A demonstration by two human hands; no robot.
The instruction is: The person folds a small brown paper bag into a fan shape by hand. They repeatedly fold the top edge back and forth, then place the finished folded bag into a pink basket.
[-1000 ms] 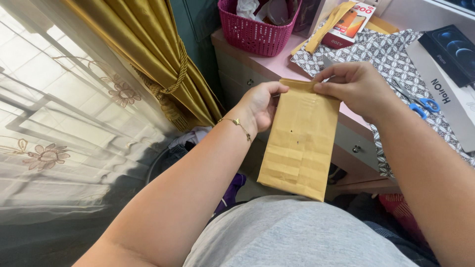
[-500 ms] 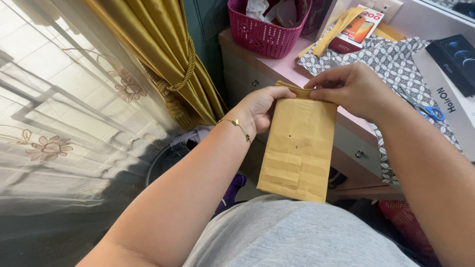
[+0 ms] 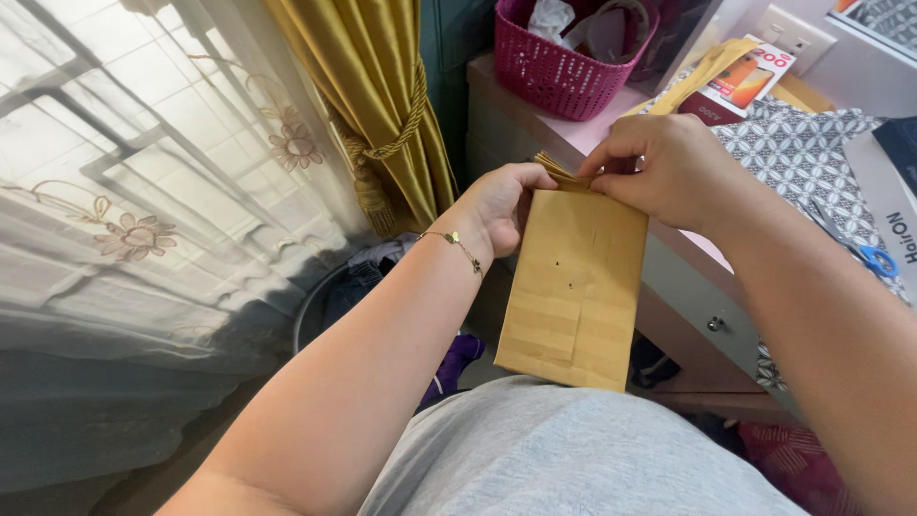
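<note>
Setting: a person's own view down at both hands, held in front of the body beside a pink tabletop (image 3: 573,134), with a sheer curtain and window to the left.
Left hand: the left hand (image 3: 501,203) is closed on the upper left corner of a brown paper envelope (image 3: 573,287), thumb pressed at the top edge; a thin gold bracelet (image 3: 458,244) sits at the wrist.
Right hand: the right hand (image 3: 664,172) pinches the upper right part of the same top edge, fingers curled over the layered flap.
Envelope position: it hangs upright in the air between the hands, its lower edge just above the grey shirt (image 3: 583,449), not resting on the tabletop.
Step in hand: judging by the pinched, slightly spread layers at the top, the mouth of the envelope is being worked, either opened or folded; which one cannot be told.
Next move calls for: a steady two-handed grip, so that the thin paper edge separates or creases evenly without tearing.
Nearby: a pink woven basket (image 3: 573,72), a patterned cloth (image 3: 812,153), blue-handled scissors (image 3: 874,258) and a gold drape (image 3: 373,96) tied with cord.
</note>
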